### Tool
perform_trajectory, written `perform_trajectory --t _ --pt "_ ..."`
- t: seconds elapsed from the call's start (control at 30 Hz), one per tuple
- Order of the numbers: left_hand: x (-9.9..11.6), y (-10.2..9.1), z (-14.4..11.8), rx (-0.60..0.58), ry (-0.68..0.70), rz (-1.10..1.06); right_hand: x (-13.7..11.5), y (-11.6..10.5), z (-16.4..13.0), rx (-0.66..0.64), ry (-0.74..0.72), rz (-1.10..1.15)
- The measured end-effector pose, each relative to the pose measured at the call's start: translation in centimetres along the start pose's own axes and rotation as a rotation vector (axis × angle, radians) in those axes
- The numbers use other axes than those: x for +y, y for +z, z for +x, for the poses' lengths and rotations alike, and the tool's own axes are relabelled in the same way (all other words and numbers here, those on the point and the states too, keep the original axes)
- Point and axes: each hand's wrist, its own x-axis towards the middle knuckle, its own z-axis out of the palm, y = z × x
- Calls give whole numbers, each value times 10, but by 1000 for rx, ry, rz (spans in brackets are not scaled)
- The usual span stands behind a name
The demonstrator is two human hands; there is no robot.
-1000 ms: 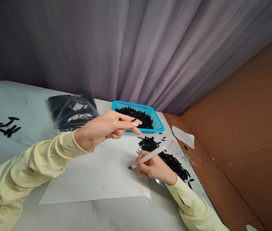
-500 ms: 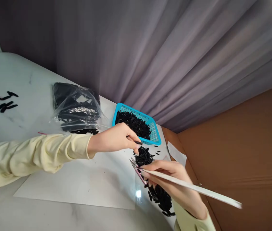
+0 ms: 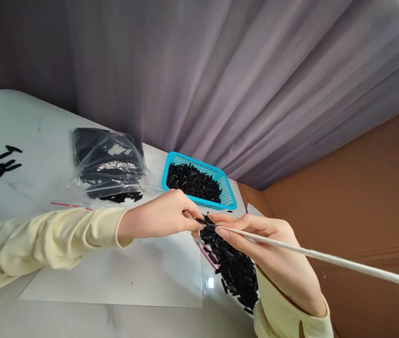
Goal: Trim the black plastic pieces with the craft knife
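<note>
Over heap of black strips (image 3: 236,270) on bench (image 3: 61,321), my left hand (image 3: 162,213) pinches single black strip (image 3: 204,222); my right hand (image 3: 269,239) grips slim white stick (image 3: 308,254), tip by strip's end, contact unclear. Slack pinch could lose strip among lookalikes. Count: two hands, one stick, one blue basket (image 3: 226,191), one clear bag (image 3: 114,164); heap too tangled to count.

No txt, nos., brands or signs legible. Clear plastic bag (image 3: 109,165) has a red line (image 3: 70,205), no lettering readable on it. Paper slip (image 3: 253,209) by the cardboard (image 3: 354,202) is partly hidden behind R hand (image 3: 285,265); any writing there can't be made out.
</note>
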Motion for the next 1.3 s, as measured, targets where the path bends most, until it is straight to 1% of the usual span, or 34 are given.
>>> perform_trajectory --t 0.13,0.23,0.37,0.47,0.6,0.67,0.77,0.9,1.1,1.23,1.3 --pt "4 1 0 -19 -49 -33 1 1 -3 -26 -10 -23" --pt "8 0 -1 -52 -66 -45 2 3 -9 0 -55 -66" --pt "12 -2 -3 -92 -158 -81 3 4 -12 26 -127 -116" --pt "15 -4 -4 -137 -198 -153 2 2 -12 10 -141 -142" --pt "20 -9 -4 -200 -213 -285 2 0 -12 19 -161 -130" --pt "22 -9 -4 -211 -217 -318 2 -2 -13 20 -157 -114" --pt "24 -8 -6 -175 -204 -303 1 -6 -15 29 -138 -65" --pt "25 -6 -11 -103 -187 -237 -1 -11 -17 83 -175 -23" --pt "34 -5 -15 -107 -210 -226 -3 -12 -16 69 -160 -17" --pt "37 -5 -15 -94 -215 -255 -4 -11 -16 95 -162 10" --pt "39 -4 -15 -69 -218 -235 -4 -10 -16 116 -168 24"
